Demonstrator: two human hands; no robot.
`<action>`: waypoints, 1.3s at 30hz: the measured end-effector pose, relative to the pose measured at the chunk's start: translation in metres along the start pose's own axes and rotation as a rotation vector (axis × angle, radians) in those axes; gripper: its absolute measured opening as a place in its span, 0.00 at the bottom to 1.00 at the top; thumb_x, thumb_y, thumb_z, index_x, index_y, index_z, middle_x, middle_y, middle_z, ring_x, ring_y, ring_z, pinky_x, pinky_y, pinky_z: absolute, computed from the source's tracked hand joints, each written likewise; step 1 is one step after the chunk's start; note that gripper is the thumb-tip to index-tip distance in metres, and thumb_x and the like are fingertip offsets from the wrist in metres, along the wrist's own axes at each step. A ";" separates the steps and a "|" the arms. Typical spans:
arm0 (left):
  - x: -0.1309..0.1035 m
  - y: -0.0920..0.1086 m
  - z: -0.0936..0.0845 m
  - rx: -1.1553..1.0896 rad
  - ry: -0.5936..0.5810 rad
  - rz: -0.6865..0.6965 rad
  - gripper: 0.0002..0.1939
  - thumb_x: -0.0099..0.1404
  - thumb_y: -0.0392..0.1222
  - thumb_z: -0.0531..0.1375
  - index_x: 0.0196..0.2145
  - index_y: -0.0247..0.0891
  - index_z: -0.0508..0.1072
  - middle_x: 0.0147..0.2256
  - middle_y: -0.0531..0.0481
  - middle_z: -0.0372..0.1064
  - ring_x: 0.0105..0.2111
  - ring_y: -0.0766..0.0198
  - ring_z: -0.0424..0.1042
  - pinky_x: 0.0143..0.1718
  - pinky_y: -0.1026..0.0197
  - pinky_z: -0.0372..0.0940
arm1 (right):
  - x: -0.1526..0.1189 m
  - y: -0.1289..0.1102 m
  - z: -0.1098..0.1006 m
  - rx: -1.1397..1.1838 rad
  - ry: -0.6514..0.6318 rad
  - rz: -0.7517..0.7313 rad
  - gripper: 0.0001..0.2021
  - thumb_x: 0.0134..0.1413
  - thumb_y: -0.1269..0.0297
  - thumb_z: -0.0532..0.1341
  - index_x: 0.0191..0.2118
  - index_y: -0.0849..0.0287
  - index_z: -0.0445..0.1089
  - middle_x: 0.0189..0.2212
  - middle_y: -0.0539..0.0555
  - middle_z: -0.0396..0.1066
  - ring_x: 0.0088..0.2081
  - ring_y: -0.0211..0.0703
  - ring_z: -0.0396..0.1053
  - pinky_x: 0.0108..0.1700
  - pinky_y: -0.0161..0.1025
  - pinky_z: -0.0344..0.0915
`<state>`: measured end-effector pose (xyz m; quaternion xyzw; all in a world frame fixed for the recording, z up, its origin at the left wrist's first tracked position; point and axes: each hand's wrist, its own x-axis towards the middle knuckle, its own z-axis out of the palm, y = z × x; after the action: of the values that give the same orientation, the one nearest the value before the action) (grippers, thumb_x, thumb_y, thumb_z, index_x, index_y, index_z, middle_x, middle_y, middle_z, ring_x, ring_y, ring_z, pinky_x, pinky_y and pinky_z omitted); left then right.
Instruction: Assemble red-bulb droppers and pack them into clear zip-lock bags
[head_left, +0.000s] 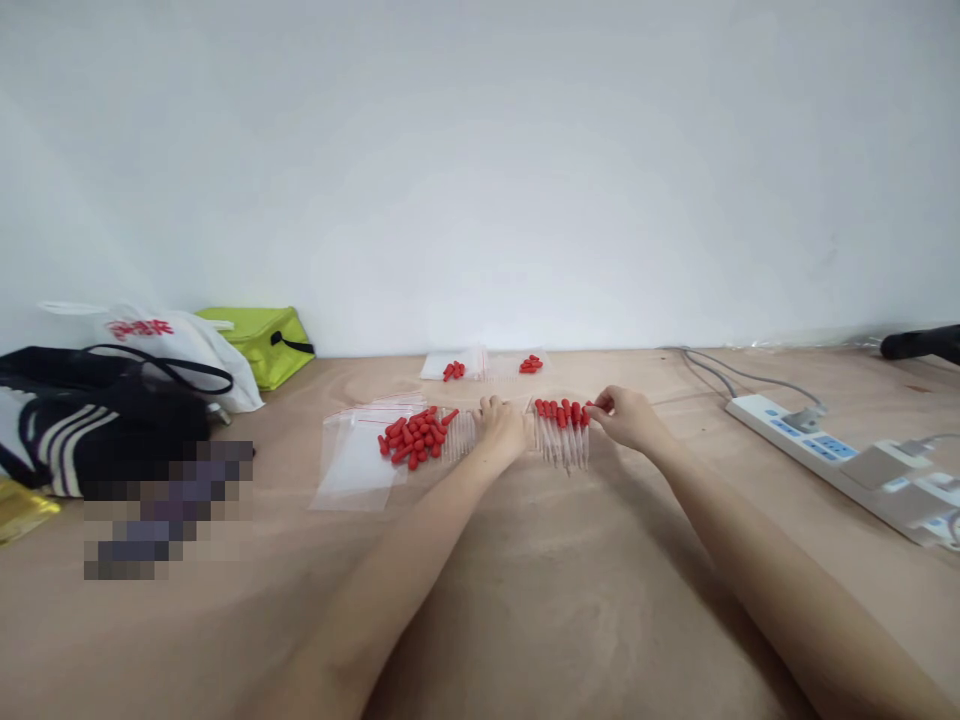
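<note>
My right hand [622,418] is closed, thumb and finger pinching a red rubber bulb at the right end of a row of clear droppers [559,445]. These droppers lie side by side with red bulbs [555,409] on their far ends and tips toward me. My left hand [504,428] reaches in between this row and a second row of clear tubes [457,435] without bulbs. Its fingers are bent and closed, and what they hold is hidden. Left of the bare tubes lies a heap of loose red bulbs [415,440], partly over clear zip bags [352,460].
Toward the wall lie two clear bags [433,366] with red bulbs on them. A white power strip [795,440] with plugs and cables is on the right. Black bag [135,420], white plastic bag [195,350] and lime-green bag [255,335] stand left, near a blurred-out item [172,510].
</note>
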<state>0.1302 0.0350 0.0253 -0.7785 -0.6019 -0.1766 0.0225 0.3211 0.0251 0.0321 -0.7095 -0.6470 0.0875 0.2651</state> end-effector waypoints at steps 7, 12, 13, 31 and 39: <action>-0.066 -0.078 -0.022 -0.133 0.120 0.362 0.08 0.63 0.34 0.48 0.33 0.36 0.66 0.30 0.50 0.71 0.30 0.63 0.67 0.41 0.55 0.50 | -0.050 -0.051 0.052 0.442 0.026 -0.509 0.08 0.52 0.66 0.54 0.35 0.60 0.68 0.30 0.55 0.68 0.33 0.39 0.66 0.37 0.37 0.63; -0.091 -0.105 -0.016 -0.232 0.212 0.548 0.12 0.64 0.31 0.46 0.40 0.38 0.66 0.32 0.51 0.73 0.29 0.66 0.68 0.40 0.57 0.50 | -0.076 -0.061 0.070 0.477 -0.084 -0.655 0.08 0.53 0.68 0.53 0.36 0.58 0.69 0.31 0.54 0.68 0.34 0.39 0.66 0.37 0.37 0.64; -0.092 -0.104 -0.015 -0.241 0.207 0.545 0.12 0.64 0.31 0.46 0.39 0.38 0.67 0.32 0.52 0.73 0.29 0.66 0.68 0.40 0.57 0.50 | -0.078 -0.062 0.070 0.488 -0.096 -0.663 0.08 0.53 0.69 0.53 0.37 0.58 0.69 0.32 0.54 0.68 0.34 0.39 0.66 0.37 0.37 0.64; -0.092 -0.099 -0.018 -0.224 0.163 0.578 0.17 0.62 0.29 0.45 0.40 0.40 0.69 0.34 0.49 0.72 0.32 0.65 0.67 0.37 0.58 0.53 | -0.082 -0.062 0.062 0.557 -0.097 -0.702 0.07 0.53 0.68 0.53 0.35 0.58 0.68 0.31 0.54 0.69 0.33 0.38 0.67 0.36 0.36 0.65; -0.095 -0.092 -0.016 -0.231 0.080 0.590 0.19 0.58 0.26 0.45 0.40 0.40 0.69 0.31 0.50 0.72 0.31 0.66 0.68 0.37 0.59 0.52 | -0.080 -0.060 0.067 0.567 -0.169 -0.777 0.10 0.55 0.64 0.51 0.35 0.55 0.70 0.31 0.52 0.72 0.33 0.37 0.69 0.37 0.35 0.65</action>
<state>0.0189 -0.0322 -0.0047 -0.9093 -0.3247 -0.2601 0.0077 0.2257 -0.0336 -0.0128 -0.3059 -0.8339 0.2121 0.4076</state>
